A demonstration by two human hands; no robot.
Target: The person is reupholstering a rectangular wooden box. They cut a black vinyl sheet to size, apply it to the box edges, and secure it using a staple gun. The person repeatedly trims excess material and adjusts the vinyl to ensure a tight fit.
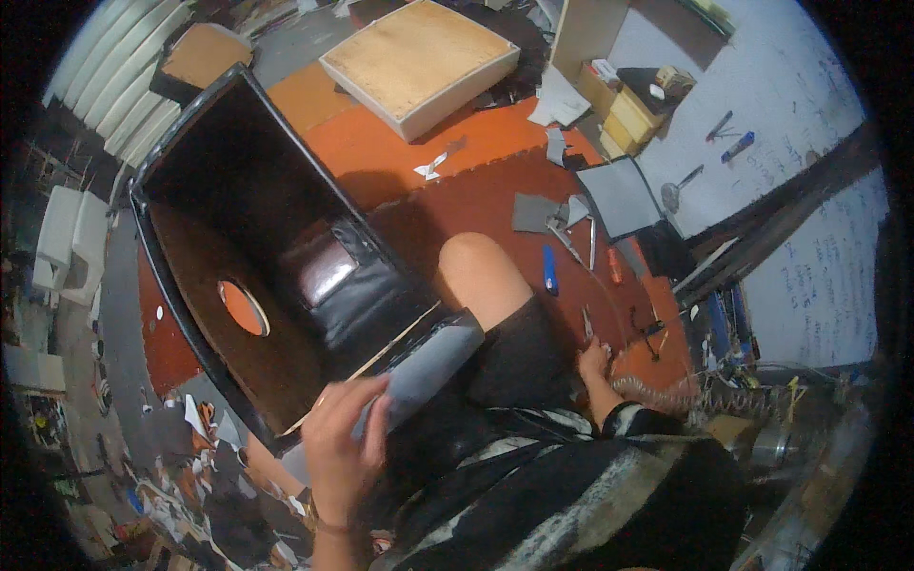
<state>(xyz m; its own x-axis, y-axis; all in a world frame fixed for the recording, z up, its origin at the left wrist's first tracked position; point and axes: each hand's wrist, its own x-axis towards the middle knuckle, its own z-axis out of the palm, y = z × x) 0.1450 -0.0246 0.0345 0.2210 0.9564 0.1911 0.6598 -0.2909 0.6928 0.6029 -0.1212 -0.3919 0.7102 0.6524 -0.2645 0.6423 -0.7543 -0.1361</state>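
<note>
A large black-lined open box (257, 181) leans on its side against my leg, with a round hole through its brown inner panel (190, 266). A strip of grey covering (424, 366) runs along its near edge, beside a pale bare wooden edge. My left hand (347, 428) has its fingers curled over that near edge, at the grey covering; the fingertips are partly hidden. Away to the right, my right hand (595, 362) is closed on a small metal scissors-like tool (587, 324) low over the red-brown surface. Its exact kind is too small to tell.
A blue-handled cutter (549, 270), a red-handled tool (614, 266) and grey scraps (539, 213) lie beyond my knee. Farther off sits a pale square panel (419, 62). Offcuts (224, 476) litter the left floor. A coiled hose (705, 392) runs at right.
</note>
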